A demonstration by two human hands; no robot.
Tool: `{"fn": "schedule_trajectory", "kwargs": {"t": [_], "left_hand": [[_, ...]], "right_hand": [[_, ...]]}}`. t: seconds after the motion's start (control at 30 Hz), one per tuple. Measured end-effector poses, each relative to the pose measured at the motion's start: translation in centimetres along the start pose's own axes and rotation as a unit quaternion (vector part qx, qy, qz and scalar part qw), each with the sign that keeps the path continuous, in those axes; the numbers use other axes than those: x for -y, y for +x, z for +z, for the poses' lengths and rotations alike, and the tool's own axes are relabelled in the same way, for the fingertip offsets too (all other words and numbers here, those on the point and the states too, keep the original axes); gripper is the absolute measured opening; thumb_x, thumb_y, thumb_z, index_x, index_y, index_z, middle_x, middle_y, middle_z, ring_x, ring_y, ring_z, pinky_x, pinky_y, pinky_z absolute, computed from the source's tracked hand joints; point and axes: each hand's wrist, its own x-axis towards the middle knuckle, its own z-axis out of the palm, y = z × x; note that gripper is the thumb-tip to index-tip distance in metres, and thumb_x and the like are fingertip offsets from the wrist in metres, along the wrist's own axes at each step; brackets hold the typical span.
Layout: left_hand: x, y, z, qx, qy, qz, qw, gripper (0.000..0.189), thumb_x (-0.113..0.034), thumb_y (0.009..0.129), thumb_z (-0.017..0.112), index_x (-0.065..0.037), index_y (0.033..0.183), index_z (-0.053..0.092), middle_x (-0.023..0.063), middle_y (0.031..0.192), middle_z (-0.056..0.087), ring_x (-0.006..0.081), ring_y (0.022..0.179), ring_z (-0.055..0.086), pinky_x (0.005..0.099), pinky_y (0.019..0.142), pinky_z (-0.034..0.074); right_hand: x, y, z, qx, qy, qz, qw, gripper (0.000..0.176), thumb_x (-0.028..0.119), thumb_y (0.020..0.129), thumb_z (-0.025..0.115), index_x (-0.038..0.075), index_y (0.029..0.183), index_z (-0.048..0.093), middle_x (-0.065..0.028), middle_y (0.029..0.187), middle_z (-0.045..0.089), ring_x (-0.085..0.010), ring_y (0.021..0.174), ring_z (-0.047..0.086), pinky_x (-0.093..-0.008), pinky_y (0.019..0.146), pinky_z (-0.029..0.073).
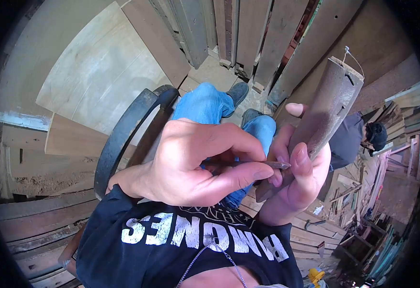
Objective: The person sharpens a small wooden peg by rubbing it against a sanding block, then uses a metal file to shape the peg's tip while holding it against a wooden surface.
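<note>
My left hand (205,163) is closed, with thumb and forefinger pinching a slim pointed tool (278,164), its tip facing right. Most of that tool's shaft is hidden inside the fingers. My right hand (303,177) wraps round a long brown wooden-looking piece (327,101) with a rounded face, held on a slant with its upper end to the right. A thin string or wire loops from that end, and small dark notches mark its edge. The tool's tip overlaps the right fingertips beside the lower part of the piece.
A dark curved armrest (123,139) stands at my left. Large pale plywood sheets (99,72) lean behind it. Upright boards (286,43) line the far side beyond my feet. Another person in a dark cap (377,134) is at the right, near piles of wood strips (354,192).
</note>
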Motion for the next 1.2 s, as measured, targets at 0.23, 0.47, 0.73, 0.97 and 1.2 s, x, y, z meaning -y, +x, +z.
{"fn": "schedule_trajectory", "kwargs": {"t": [0.23,0.47,0.73,0.97,1.2], "left_hand": [[0.07,-0.06,-0.06,-0.001,0.008,0.005,1.000,0.023,-0.007,0.071,0.089,0.003,0.082,0.071,0.0103,0.070,0.072,0.0119,0.053,0.064,0.0222,0.047,0.044],[0.08,-0.12,-0.07,-0.008,0.010,0.003,1.000,0.023,-0.007,0.070,0.089,0.002,0.082,0.072,0.0091,0.070,0.072,0.0106,0.052,0.062,0.0222,0.046,0.042],[0.24,-0.18,-0.10,-0.015,0.009,0.003,1.000,0.023,-0.006,0.069,0.090,0.001,0.081,0.071,0.0093,0.071,0.072,0.0114,0.052,0.062,0.0228,0.046,0.042],[0.32,-0.02,-0.51,0.005,0.042,0.027,0.999,0.027,-0.005,0.065,0.091,0.001,0.082,0.071,0.0113,0.072,0.072,0.0142,0.054,0.065,0.0240,0.048,0.045],[0.50,-0.02,-0.33,-0.013,0.026,0.028,0.999,0.028,-0.004,0.064,0.091,0.001,0.082,0.071,0.0125,0.072,0.072,0.0164,0.056,0.067,0.0253,0.049,0.046]], "right_hand": [[-0.16,-0.03,-0.07,0.008,-0.002,-0.005,1.000,0.064,0.032,0.085,0.076,-0.007,0.129,0.050,-0.0045,0.065,0.054,-0.0071,0.046,0.048,-0.0214,0.044,0.034],[-0.31,-0.15,0.06,0.004,-0.014,-0.025,1.000,0.063,0.031,0.085,0.076,-0.007,0.129,0.050,-0.0043,0.065,0.055,-0.0066,0.046,0.047,-0.0209,0.045,0.033],[-0.39,-0.29,0.13,-0.004,-0.009,-0.012,1.000,0.063,0.029,0.084,0.076,-0.008,0.129,0.050,-0.0043,0.065,0.055,-0.0066,0.047,0.047,-0.0210,0.045,0.033],[-0.42,-0.25,-0.03,0.002,0.000,0.000,1.000,0.064,0.028,0.085,0.076,-0.010,0.129,0.049,-0.0045,0.065,0.055,-0.0071,0.047,0.048,-0.0210,0.045,0.034],[-0.54,-0.25,-0.08,0.000,0.002,0.003,1.000,0.066,0.028,0.085,0.076,-0.011,0.130,0.047,-0.0044,0.065,0.056,-0.0073,0.047,0.048,-0.0207,0.045,0.034]]}}
